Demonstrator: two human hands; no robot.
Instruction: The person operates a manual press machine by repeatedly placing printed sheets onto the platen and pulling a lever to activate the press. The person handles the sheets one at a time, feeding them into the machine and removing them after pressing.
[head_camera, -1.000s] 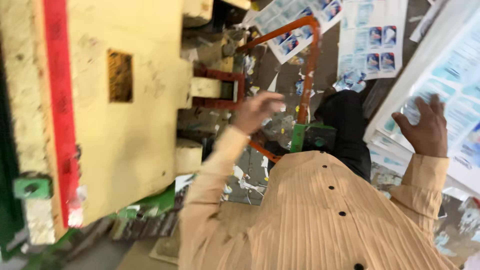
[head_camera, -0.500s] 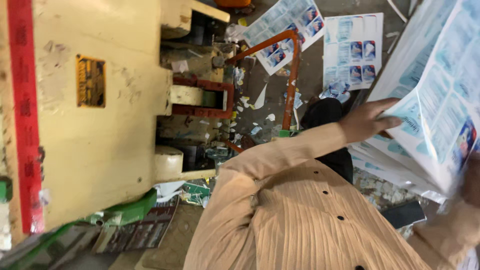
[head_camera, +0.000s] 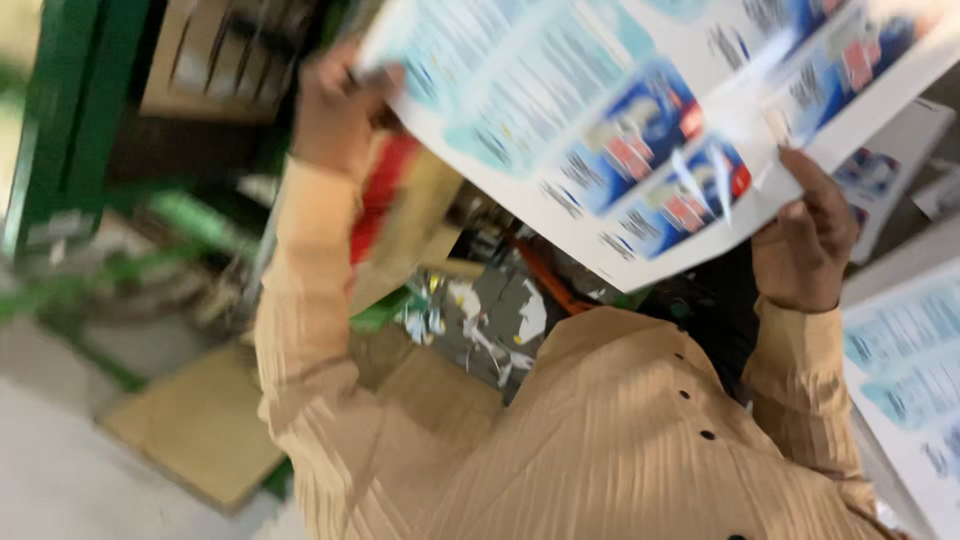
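I hold a large printed sheet (head_camera: 640, 130) up in front of me with both hands, one at each end, so that it stays spread and does not fold or drag on the clutter below. My left hand (head_camera: 335, 105) is closed on the sheet's far left edge, fingers curled round it, though the blur hides the exact pinch. My right hand (head_camera: 805, 235) grips the lower right edge, thumb on the printed face and fingers behind. The sheet hangs between the two hands, tilted, above my beige sleeves and chest. Under it lie paper scraps (head_camera: 480, 315) on the dark floor; a green machine frame (head_camera: 60, 110) stands to the left, and more printed sheets (head_camera: 905, 350) lie at my right.
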